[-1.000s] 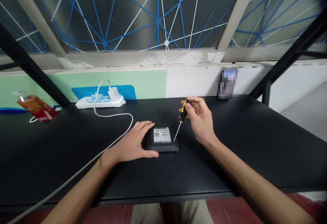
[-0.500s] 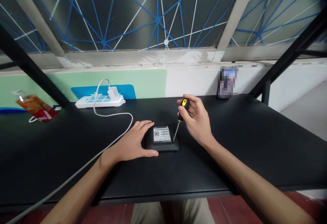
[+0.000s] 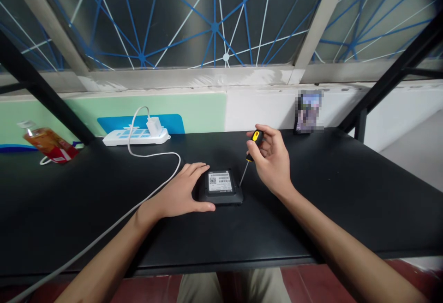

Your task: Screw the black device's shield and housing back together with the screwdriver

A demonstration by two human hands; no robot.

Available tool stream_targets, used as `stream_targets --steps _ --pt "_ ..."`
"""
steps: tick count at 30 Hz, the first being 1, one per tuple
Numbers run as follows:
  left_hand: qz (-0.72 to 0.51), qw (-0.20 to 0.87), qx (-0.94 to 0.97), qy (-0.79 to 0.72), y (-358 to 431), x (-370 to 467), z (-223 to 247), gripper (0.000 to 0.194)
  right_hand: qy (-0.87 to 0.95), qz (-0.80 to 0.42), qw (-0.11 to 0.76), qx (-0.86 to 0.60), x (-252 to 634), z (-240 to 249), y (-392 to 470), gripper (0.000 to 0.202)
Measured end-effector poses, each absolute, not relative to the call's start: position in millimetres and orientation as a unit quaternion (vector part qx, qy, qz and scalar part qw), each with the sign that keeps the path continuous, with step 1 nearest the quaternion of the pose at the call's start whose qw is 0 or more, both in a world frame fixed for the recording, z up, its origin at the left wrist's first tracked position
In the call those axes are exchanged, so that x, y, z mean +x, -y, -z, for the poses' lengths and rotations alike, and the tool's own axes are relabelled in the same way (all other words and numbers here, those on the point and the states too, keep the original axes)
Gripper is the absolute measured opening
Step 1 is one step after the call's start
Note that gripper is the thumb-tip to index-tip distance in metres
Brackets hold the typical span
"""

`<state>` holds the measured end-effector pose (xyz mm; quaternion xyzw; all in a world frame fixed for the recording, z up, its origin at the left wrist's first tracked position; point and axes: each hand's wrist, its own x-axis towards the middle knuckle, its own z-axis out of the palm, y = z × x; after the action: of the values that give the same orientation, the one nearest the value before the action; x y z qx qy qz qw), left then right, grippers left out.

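Note:
A flat black electronic device (image 3: 221, 198) lies on the black table with a white label (image 3: 220, 181) and its printed code facing up. My left hand (image 3: 178, 192) grips it from the left, fingers at the far edge and thumb along the near edge. In my right hand (image 3: 273, 157) is a screwdriver (image 3: 255, 139) with a black and yellow handle, fingers closed around it. Its thin metal shaft slants down to the left. The tip is by the device's right edge; whether it touches I cannot tell.
A white power strip (image 3: 114, 138) with a plugged-in charger (image 3: 155, 127) sits at the back left. From it a white cable (image 3: 152, 194) runs forward past my left arm. An orange-red pouch (image 3: 50, 144) stands far left. A blurred phone-like object (image 3: 307, 111) leans at the back right.
My right hand has moved slightly right with the screwdriver. Its tip has shifted from beside the label to the device's right edge. My left hand and the device stay in place.

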<state>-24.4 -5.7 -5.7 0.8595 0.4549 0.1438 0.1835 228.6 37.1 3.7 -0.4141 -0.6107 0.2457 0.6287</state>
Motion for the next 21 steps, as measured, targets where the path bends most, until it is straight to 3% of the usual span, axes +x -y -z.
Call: stream_targets --steps 12,21 --pt "-0.16 0.187 0.859 -0.449 6 -23 7 0.093 0.563 -0.286 0.676 -0.38 217 2 -34 0.036" --pt "-0.15 0.177 0.859 -0.456 6 -20 6 0.095 0.568 -0.344 0.656 -0.359 198 11 -21 0.037"
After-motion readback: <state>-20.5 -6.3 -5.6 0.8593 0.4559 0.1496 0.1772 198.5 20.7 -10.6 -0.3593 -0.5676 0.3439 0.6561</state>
